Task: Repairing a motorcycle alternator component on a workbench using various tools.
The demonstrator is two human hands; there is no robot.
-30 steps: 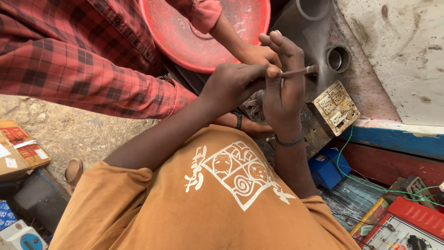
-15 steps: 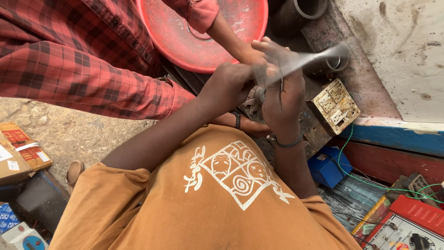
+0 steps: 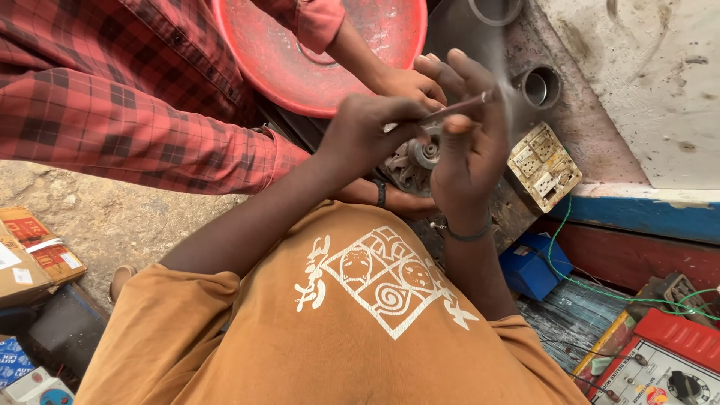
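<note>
left hand [image 3: 364,135] clamped on thin metal rod [image 3: 459,107], blurred | right hand [image 3: 469,142] raised, fingers curled round rod's far end, hands touching | small round metal part [image 3: 427,154] just below them | co-worker's hand [image 3: 401,84] behind, near red basin [image 3: 330,52] | switch plate [image 3: 544,166] right

Your counter [image 3: 577,300], a worn board with blue and red painted edges, carried a blue box [image 3: 534,266], a green wire [image 3: 600,286] and a red-cased meter [image 3: 660,360]. Beyond it, a grimy surface bore a cream switch plate [image 3: 543,166] and a red basin [image 3: 315,56]. Cardboard cartons [image 3: 30,251] lay on the sandy floor [image 3: 112,217].
</note>
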